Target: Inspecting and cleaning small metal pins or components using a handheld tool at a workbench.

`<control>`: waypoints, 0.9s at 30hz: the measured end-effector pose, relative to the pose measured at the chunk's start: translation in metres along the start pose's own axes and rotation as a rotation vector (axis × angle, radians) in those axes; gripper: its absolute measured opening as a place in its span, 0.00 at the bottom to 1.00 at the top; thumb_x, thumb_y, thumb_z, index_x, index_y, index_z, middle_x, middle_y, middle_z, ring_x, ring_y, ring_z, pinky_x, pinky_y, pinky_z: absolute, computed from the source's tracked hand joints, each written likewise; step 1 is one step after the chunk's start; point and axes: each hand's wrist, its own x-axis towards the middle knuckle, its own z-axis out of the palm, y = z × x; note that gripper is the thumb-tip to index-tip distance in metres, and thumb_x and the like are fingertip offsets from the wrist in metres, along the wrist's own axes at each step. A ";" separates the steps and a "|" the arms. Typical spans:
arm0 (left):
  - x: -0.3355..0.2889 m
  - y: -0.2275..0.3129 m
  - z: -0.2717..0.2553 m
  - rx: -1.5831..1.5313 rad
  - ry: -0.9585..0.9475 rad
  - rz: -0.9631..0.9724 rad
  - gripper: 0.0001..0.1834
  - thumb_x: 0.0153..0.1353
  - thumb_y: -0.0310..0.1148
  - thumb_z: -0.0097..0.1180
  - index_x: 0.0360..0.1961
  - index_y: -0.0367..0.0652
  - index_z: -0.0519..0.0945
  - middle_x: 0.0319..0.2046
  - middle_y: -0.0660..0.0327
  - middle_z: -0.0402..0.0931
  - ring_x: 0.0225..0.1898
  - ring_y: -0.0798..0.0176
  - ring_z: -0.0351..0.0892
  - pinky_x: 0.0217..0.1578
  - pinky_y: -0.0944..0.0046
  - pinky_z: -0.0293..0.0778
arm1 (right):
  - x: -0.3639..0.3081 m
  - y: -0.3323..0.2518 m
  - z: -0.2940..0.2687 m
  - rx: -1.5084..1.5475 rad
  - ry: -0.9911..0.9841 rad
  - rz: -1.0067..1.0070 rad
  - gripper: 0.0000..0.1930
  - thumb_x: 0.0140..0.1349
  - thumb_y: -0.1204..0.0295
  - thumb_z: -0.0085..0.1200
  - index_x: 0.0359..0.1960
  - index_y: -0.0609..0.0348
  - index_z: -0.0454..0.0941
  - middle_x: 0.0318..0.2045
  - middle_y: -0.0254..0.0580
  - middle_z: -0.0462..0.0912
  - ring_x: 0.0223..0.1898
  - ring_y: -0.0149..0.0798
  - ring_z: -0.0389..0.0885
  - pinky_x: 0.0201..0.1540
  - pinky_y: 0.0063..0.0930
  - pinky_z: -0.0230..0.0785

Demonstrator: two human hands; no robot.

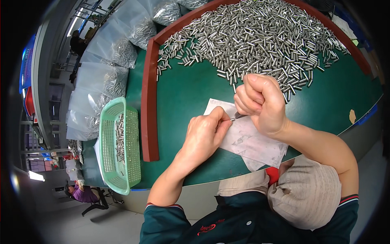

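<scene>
My left hand (206, 133) is closed in a pinch on a small metal pin (232, 119), whose shiny end sticks out past thumb and forefinger. Curled into a fist, my right hand (262, 103) grips a tool with a dark, thin tip (240, 115); the fingers hide the rest of it. That tip is right beside the pin, and I cannot tell whether they touch. Beneath both hands lies a smudged white paper sheet (260, 142) on the green tabletop (183, 95). Beyond them spreads a large heap of loose metal pins (260, 38).
A dark red wooden rail (150, 105) borders the heap on the left and far sides. Left of it stands a light green plastic basket (134, 150) holding more pins. Clear plastic bags of pins (115, 81) line the left edge. A seated person (84, 194) is far left.
</scene>
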 end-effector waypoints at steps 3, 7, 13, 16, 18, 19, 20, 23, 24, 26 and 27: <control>0.002 0.000 0.000 0.022 -0.020 -0.017 0.06 0.49 0.26 0.53 0.22 0.37 0.70 0.12 0.52 0.70 0.16 0.51 0.71 0.17 0.59 0.65 | 0.000 0.001 -0.001 -0.023 0.005 0.013 0.20 0.59 0.65 0.34 0.08 0.50 0.50 0.04 0.27 0.51 0.09 0.24 0.43 0.13 0.21 0.37; 0.000 0.000 0.001 0.010 -0.010 -0.025 0.06 0.49 0.25 0.54 0.23 0.37 0.70 0.12 0.52 0.69 0.15 0.52 0.71 0.17 0.59 0.64 | -0.003 0.001 0.000 -0.030 -0.017 0.025 0.20 0.59 0.65 0.34 0.08 0.50 0.50 0.04 0.27 0.51 0.09 0.24 0.43 0.13 0.21 0.37; 0.000 0.001 0.000 0.022 -0.005 -0.023 0.06 0.49 0.25 0.54 0.22 0.37 0.70 0.11 0.53 0.69 0.14 0.52 0.71 0.17 0.60 0.64 | -0.003 0.002 0.000 -0.009 -0.016 0.035 0.20 0.60 0.66 0.33 0.08 0.50 0.50 0.04 0.27 0.51 0.09 0.24 0.43 0.13 0.20 0.37; 0.001 0.000 0.000 0.009 -0.006 -0.020 0.05 0.49 0.25 0.54 0.23 0.37 0.70 0.11 0.53 0.69 0.14 0.53 0.70 0.16 0.60 0.64 | -0.003 0.000 0.001 -0.021 -0.019 0.025 0.20 0.60 0.66 0.33 0.08 0.50 0.50 0.04 0.28 0.51 0.09 0.24 0.43 0.13 0.20 0.37; 0.001 -0.001 0.001 -0.001 0.003 -0.015 0.06 0.48 0.25 0.54 0.22 0.37 0.70 0.11 0.53 0.68 0.14 0.53 0.70 0.16 0.60 0.64 | -0.003 0.001 0.000 -0.043 -0.017 0.027 0.20 0.60 0.66 0.33 0.08 0.50 0.50 0.04 0.28 0.51 0.09 0.24 0.43 0.13 0.20 0.38; 0.001 -0.001 0.002 -0.010 0.015 -0.010 0.06 0.48 0.25 0.54 0.22 0.36 0.70 0.11 0.53 0.68 0.14 0.53 0.70 0.16 0.60 0.63 | -0.003 0.002 0.000 -0.039 -0.017 0.029 0.20 0.60 0.66 0.34 0.08 0.50 0.50 0.04 0.28 0.51 0.09 0.23 0.43 0.13 0.20 0.38; 0.000 -0.002 0.002 -0.009 0.015 -0.010 0.06 0.48 0.25 0.54 0.22 0.36 0.70 0.11 0.53 0.68 0.14 0.53 0.70 0.16 0.60 0.63 | -0.003 0.002 0.000 -0.034 -0.018 0.030 0.20 0.60 0.66 0.34 0.08 0.50 0.50 0.04 0.28 0.51 0.09 0.23 0.43 0.13 0.20 0.38; 0.000 -0.002 0.002 -0.020 0.005 -0.033 0.05 0.49 0.24 0.55 0.22 0.34 0.72 0.12 0.58 0.67 0.12 0.70 0.61 0.15 0.68 0.59 | -0.004 0.003 0.002 -0.042 -0.022 0.028 0.20 0.60 0.66 0.34 0.08 0.51 0.50 0.04 0.28 0.51 0.09 0.23 0.44 0.13 0.20 0.38; 0.000 0.000 0.001 -0.004 0.009 -0.027 0.05 0.48 0.24 0.55 0.21 0.35 0.71 0.11 0.56 0.67 0.13 0.61 0.65 0.16 0.64 0.61 | -0.005 0.003 0.002 -0.041 -0.021 0.028 0.20 0.60 0.66 0.34 0.08 0.51 0.50 0.04 0.28 0.51 0.09 0.23 0.44 0.13 0.20 0.38; 0.001 0.001 0.003 0.008 0.010 -0.019 0.06 0.48 0.24 0.54 0.20 0.36 0.70 0.10 0.53 0.68 0.14 0.52 0.70 0.16 0.60 0.64 | -0.007 0.003 0.003 -0.086 -0.032 -0.010 0.20 0.59 0.68 0.34 0.09 0.52 0.51 0.05 0.28 0.51 0.10 0.24 0.45 0.14 0.20 0.40; 0.001 0.001 0.005 0.000 0.023 -0.007 0.06 0.48 0.24 0.54 0.20 0.37 0.70 0.10 0.53 0.68 0.14 0.51 0.70 0.16 0.60 0.64 | -0.008 0.003 0.003 -0.088 -0.029 -0.010 0.20 0.59 0.68 0.34 0.09 0.52 0.51 0.05 0.28 0.51 0.10 0.24 0.45 0.14 0.20 0.40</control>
